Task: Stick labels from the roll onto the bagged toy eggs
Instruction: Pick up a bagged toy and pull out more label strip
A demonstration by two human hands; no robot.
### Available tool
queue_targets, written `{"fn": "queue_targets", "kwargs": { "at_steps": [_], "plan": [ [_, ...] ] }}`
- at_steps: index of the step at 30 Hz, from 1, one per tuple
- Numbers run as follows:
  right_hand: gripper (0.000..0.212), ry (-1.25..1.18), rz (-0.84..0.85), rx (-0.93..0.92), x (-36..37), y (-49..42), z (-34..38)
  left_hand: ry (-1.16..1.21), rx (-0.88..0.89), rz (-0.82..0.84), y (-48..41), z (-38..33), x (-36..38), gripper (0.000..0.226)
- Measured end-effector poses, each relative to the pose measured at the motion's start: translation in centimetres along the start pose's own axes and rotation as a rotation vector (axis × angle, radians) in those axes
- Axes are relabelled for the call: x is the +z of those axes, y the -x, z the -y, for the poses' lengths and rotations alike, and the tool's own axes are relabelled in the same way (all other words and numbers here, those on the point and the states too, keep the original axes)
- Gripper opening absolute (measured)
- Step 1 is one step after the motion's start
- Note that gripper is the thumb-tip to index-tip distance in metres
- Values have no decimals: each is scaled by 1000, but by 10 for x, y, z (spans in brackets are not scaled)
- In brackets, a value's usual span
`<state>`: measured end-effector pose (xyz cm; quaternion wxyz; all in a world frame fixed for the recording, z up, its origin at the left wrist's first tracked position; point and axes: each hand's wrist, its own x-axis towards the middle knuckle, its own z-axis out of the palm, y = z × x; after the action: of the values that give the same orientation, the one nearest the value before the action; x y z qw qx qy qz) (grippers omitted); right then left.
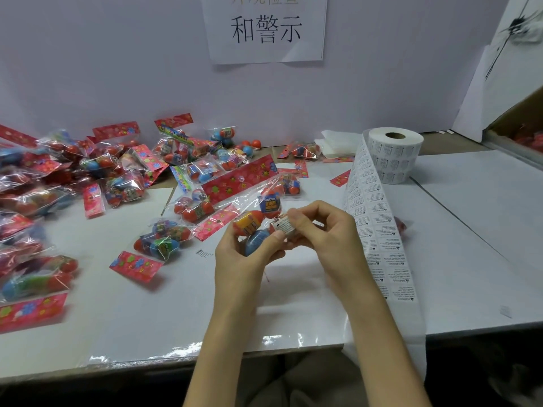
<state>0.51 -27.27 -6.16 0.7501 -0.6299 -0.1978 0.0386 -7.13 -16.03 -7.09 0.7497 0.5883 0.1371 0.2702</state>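
Observation:
My left hand (244, 254) grips a clear bag of toy eggs (258, 215) with a red flowered header card, held above the table's middle. Yellow, orange and blue eggs show through the plastic. My right hand (326, 230) pinches a small white warning label (282, 226) against the bag, thumb and forefinger on it. The label roll (395, 154) stands at the back right. Its strip of labels (379, 230) runs down past my right wrist and over the table's front edge.
Several bagged eggs (88, 177) lie piled across the left and back of the white table (470, 245). A few loose eggs (249, 145) sit by the back wall. A paper sign (266, 27) hangs on the wall; a cardboard box (523, 124) stands at far right.

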Motion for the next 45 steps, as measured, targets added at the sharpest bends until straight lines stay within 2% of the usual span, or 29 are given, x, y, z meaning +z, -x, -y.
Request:
{"fn": "queue_targets", "kwargs": {
  "at_steps": [5,9,16,19,23,28,34,41,45],
  "plan": [
    [13,28,-15,0,0,0,1,6,-5,23,0,1,0,50],
    [29,220,34,-10,1,2,3,13,7,15,0,1,-1,56],
    [20,84,-12,10,-9,1,6,-48,24,80,-1,1,0,47],
    [19,141,13,-5,-7,1,7,-30,21,71,-1,1,-1,48],
    [31,269,71,-4,-7,2,8,-33,45,65,-1,2,-1,48],
    [26,181,62,-3,-12,1,10,-51,53,88,1,1,-2,42],
    [24,5,78,61,-21,1,12,-53,6,126,2,-1,0,48],
    [32,4,170,21,-19,2,14,84,-95,147,1,-4,-4,55],
    [19,-35,253,11,-21,3,15,217,-160,159,0,-7,-7,53]
  ]
}}
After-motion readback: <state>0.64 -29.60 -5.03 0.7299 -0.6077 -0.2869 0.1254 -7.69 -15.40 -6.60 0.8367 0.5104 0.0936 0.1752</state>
